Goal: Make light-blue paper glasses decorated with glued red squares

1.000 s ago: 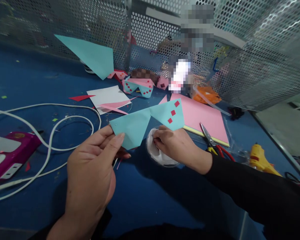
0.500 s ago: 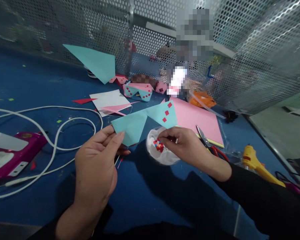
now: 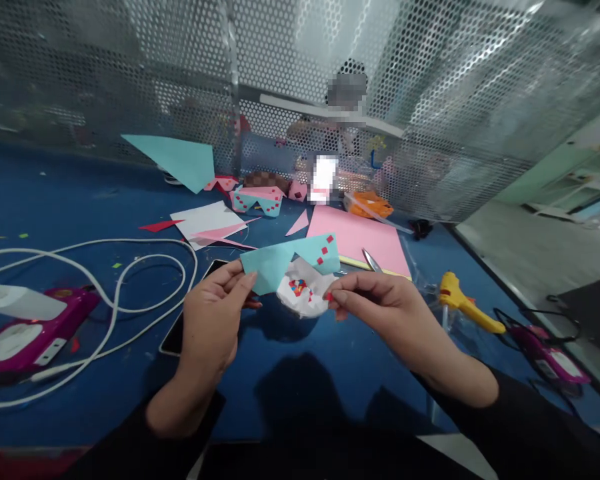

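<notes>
My left hand (image 3: 213, 320) pinches the left end of a folded light-blue paper piece (image 3: 290, 260) with small red squares stuck on its right half. My right hand (image 3: 377, 307) is closed in a pinch just right of a small clear cup (image 3: 303, 293) lined with white and holding tiny red and blue paper bits. A tiny red bit seems to sit at its fingertips, too small to be sure. The cup rests on the blue table (image 3: 305, 373) under the paper piece.
Pink sheets (image 3: 363, 243), scissors (image 3: 373, 261), a yellow glue gun (image 3: 463, 303), a dark phone (image 3: 180, 327), white cables (image 3: 105, 293), a magenta device (image 3: 27, 330) and paper scraps (image 3: 207, 223) lie around. A perforated metal screen (image 3: 430, 100) stands behind, a person beyond it.
My right hand has come out of the cup and drawn right, fingers pinched. The view has tilted up and back, so both hands look farther away.
</notes>
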`<action>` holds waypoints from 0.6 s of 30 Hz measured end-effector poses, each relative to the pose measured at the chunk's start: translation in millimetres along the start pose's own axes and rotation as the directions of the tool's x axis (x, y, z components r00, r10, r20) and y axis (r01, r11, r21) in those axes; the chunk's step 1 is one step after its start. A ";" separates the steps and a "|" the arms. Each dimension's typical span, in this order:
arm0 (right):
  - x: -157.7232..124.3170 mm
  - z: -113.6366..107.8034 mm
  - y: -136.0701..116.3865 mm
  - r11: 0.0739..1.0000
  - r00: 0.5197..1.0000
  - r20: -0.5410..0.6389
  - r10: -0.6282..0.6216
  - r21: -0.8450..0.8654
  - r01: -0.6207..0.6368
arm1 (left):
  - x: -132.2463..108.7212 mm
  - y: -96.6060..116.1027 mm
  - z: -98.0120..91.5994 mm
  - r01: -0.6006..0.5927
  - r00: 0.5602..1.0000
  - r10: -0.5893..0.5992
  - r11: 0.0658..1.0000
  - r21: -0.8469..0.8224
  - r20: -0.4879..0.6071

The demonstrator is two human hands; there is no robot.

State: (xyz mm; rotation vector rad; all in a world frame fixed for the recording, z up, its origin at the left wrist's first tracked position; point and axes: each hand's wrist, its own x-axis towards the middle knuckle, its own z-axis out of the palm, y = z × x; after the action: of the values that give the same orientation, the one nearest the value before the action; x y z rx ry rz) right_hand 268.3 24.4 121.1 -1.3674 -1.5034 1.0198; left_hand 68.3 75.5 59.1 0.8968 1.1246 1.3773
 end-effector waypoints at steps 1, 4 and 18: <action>-7.0 -0.7 -0.9 0.999 0.999 -0.030 -0.027 -0.025 0.026 | -2.0 0.1 1.6 0.006 0.998 -0.008 0.999 0.031 0.056; -26.8 -1.3 -1.0 0.983 0.981 -0.130 -0.142 -0.133 0.125 | -11.2 3.4 7.7 0.020 0.973 -0.052 0.990 0.143 0.227; -3.5 7.4 36.8 0.945 0.984 0.029 -0.176 -0.276 0.177 | -24.3 -2.7 18.1 -0.008 0.855 -0.167 0.943 0.333 0.492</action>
State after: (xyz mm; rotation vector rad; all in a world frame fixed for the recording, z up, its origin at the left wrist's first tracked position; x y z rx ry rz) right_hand 273.0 23.4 83.7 -1.3891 -1.7887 0.7189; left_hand 89.2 53.9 63.1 1.3478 0.9616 0.8092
